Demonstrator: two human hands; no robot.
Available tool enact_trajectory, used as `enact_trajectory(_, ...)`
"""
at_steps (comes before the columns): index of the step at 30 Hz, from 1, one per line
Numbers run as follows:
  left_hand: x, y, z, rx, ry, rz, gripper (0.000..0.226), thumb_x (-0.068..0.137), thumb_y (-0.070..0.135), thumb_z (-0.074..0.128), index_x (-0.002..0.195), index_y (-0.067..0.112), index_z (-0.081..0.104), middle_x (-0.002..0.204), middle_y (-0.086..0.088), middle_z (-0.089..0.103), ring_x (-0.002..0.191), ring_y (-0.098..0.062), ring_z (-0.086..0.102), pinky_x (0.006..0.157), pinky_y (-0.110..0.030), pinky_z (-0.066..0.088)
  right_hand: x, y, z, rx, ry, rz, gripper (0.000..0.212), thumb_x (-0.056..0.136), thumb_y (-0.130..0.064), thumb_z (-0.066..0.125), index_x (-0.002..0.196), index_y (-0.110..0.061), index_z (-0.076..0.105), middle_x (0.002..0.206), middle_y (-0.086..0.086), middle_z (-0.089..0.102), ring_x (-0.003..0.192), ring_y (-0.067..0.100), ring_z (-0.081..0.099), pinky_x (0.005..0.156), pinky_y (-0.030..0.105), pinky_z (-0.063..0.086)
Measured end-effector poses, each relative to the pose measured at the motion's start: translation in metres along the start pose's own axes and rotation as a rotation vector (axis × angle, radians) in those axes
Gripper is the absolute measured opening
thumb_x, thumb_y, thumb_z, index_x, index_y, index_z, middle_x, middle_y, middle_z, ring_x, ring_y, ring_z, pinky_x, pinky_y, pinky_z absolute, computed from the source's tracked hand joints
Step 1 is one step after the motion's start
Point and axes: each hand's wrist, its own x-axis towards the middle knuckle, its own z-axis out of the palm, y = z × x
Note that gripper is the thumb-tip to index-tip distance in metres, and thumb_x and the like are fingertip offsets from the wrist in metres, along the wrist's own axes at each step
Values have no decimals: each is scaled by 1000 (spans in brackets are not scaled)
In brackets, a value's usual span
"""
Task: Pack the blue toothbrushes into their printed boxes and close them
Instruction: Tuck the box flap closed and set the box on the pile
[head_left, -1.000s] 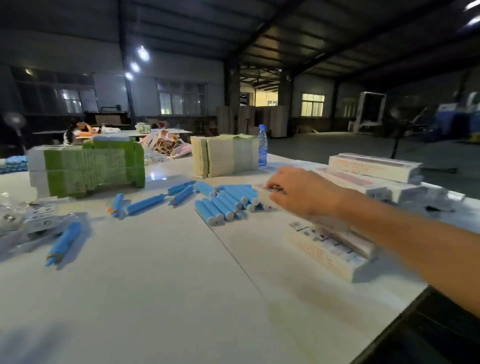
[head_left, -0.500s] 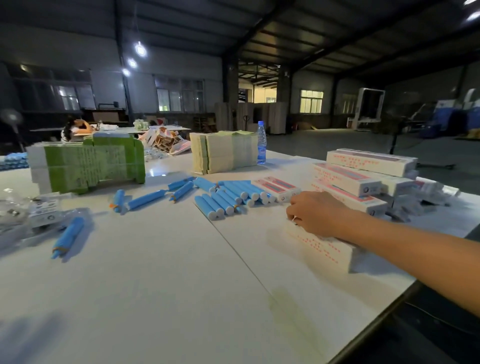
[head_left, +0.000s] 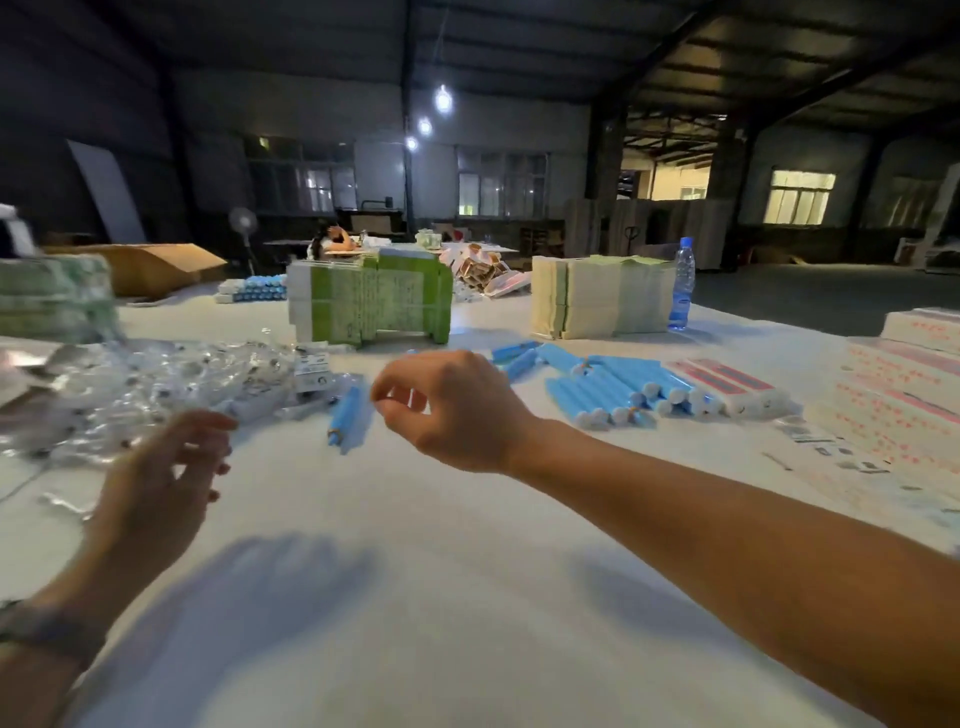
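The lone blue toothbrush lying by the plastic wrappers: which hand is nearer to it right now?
Right. The right hand hovers just beside the lone blue toothbrush, fingers curled toward it, empty. The left hand is lower and further left, nearer the plastic wrappers.

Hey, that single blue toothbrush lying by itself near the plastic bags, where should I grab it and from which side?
Grip the lone blue toothbrush around its middle, coming down from above with the right hand, which hovers right beside it. It lies flat on the table, long axis running toward you, so thumb and fingers can close across its narrow width. Its left side crowds the plastic bags.
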Motion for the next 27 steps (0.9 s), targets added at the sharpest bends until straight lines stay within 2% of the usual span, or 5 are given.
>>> enact_trajectory(8,3,16,-5,-263,168,-118,33,100,-3,39,102,21,62,92,-14,65,84,-35,63,64,-42,51,86,-86,134,679,109,124,14,86,-15,59,91,-17,72,75,-5,67,69,14,63,65,32,55)
enact_trajectory(17,21,9,-35,-585,438,-260,31,108,12,31,110,4,60,93,-8,68,84,-11,70,76,-22,56,120,-132,172,774,85,87,14,90,-17,62,100,-24,68,101,-2,63,88,7,60,73,8,44)
enact_trajectory(20,22,6,-49,-382,474,-308,34,101,25,45,123,3,59,104,-8,65,100,-21,64,94,-35,52,125,-143,171,739,76,50,19,91,-16,61,108,-20,69,112,2,61,100,13,57,88,23,47)
enact_trajectory(23,28,-11,-81,-104,507,-331,20,89,19,54,108,17,60,100,-5,65,99,-30,64,90,-43,53,122,-149,169,726,48,9,24,91,-16,62,114,-19,67,122,1,58,110,15,53,96,31,46)
enact_trajectory(27,26,-36,-165,597,417,-465,21,89,16,49,106,28,55,117,-5,63,107,-28,56,87,-41,48,116,-160,166,788,-24,-51,21,91,-19,65,111,-23,68,120,-5,59,98,8,56,77,13,41)
